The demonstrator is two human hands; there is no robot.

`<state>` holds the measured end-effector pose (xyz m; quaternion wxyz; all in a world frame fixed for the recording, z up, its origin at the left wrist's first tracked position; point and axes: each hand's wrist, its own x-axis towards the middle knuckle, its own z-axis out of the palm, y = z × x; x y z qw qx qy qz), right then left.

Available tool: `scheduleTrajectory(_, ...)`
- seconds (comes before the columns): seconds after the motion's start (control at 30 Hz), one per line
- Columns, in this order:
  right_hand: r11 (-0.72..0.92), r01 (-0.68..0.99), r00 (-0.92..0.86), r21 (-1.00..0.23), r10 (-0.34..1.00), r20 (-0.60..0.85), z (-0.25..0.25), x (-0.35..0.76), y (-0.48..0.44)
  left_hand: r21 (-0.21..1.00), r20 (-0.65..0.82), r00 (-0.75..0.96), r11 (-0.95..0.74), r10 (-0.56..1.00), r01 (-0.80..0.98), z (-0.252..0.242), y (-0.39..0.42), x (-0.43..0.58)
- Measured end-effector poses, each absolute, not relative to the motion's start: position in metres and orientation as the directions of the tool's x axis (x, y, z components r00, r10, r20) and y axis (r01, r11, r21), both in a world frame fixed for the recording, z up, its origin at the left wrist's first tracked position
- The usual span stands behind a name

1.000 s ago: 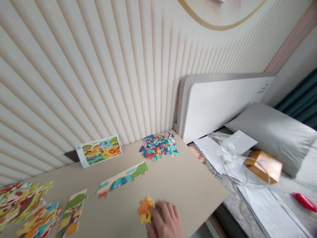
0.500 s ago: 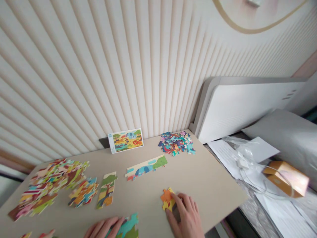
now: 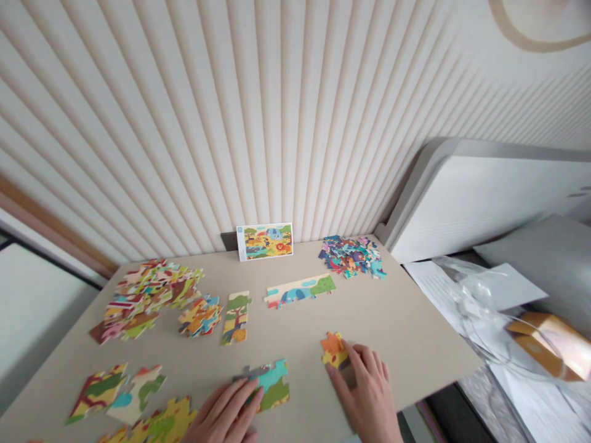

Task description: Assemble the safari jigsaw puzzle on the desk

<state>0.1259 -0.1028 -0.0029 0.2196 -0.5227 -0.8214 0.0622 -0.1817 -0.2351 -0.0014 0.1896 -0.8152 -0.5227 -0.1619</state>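
Observation:
My left hand (image 3: 228,411) lies over a joined turquoise and green puzzle section (image 3: 276,387) near the table's front edge. Its fingers stretch out side by side across the section's left part, hiding it. To the right, my right hand (image 3: 364,387) has its thumb and index finger around a small yellow and orange puzzle section (image 3: 333,349), which is on or close to the tabletop. A gap of bare table separates the two sections. Further back are an elephant strip (image 3: 300,291) and a tree strip (image 3: 236,318), both of joined pieces.
A picture card (image 3: 266,242) leans against the ribbed wall. Piles of loose pieces lie at left (image 3: 148,292), left of centre (image 3: 201,315) and back right (image 3: 353,256). More joined pieces (image 3: 173,421) are at the front left. Papers and an orange box (image 3: 549,344) sit beyond the table's right edge.
The view has swung left and down, so the scene sits further right and higher, and more front-left pieces show. Both hands stay at the same puzzle sections.

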Motion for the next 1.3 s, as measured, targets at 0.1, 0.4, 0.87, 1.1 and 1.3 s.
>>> scheduleTrajectory(0.1,0.452,0.832,-0.365,-0.322,0.882,0.296,-0.002,0.126,-0.105,-0.121,0.448,0.357,-0.340,0.820,0.933,-0.001,-0.241,-0.181)
scheduleTrajectory(0.4,0.531,0.801,-0.455,-0.276,0.840,0.295,0.002,0.119,-0.102,-0.141,0.422,0.419,-0.398,0.804,0.907,-0.001,-0.250,-0.173)
scheduleTrajectory(0.87,0.411,0.878,-0.312,-0.245,0.880,0.358,-0.016,0.127,-0.114,-0.029,0.358,0.331,-0.344,0.873,0.938,0.011,-0.264,-0.162)
scheduleTrajectory(1.1,0.452,0.860,-0.339,-0.238,0.853,0.396,0.002,0.133,-0.070,0.021,0.322,0.295,-0.318,0.900,0.948,0.011,-0.267,-0.159)
scheduleTrajectory(1.3,0.663,0.723,-0.572,-0.195,0.732,0.370,0.011,0.093,0.016,0.093,0.353,0.162,-0.207,0.922,0.974,0.027,-0.241,-0.175)
